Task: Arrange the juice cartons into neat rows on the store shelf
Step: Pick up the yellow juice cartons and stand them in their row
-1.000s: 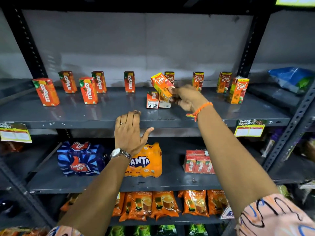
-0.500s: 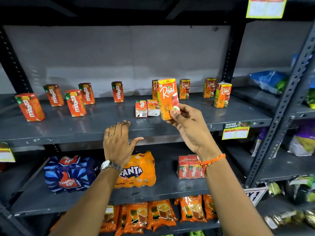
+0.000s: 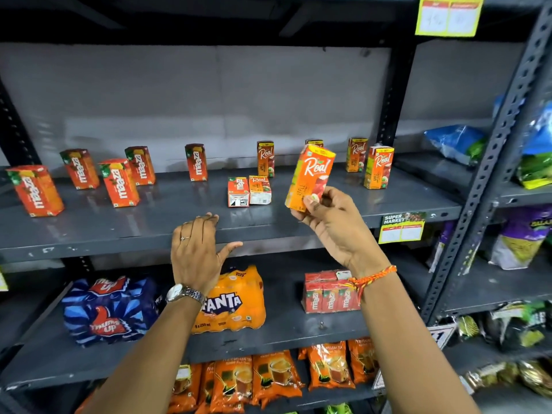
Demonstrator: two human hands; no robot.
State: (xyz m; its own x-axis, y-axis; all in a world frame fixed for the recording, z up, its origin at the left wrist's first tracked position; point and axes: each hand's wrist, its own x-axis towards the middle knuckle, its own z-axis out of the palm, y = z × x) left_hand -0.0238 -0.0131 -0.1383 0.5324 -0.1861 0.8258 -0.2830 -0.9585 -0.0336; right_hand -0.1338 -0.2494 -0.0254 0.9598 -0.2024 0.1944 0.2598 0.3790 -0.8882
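My right hand grips an orange Real juice carton by its lower end and holds it upright, tilted slightly, above the grey shelf. My left hand rests open on the shelf's front edge, fingers spread. Several red Maaza cartons stand scattered on the left of the shelf. Two cartons lie flat in the middle: a Maaza carton and a Real carton. More Real cartons stand at the back, one in the middle and another at the right.
Below are a blue Thums Up pack, an orange Fanta pack and a wrapped Maaza multipack. Orange tea pouches fill the lowest shelf. A dark upright post separates the right bay holding bags. A price tag hangs on the shelf edge.
My right hand picked the Real carton off the shelf, drew it toward me and turned it upright. My left hand stayed on the shelf edge. The camera shifted slightly.
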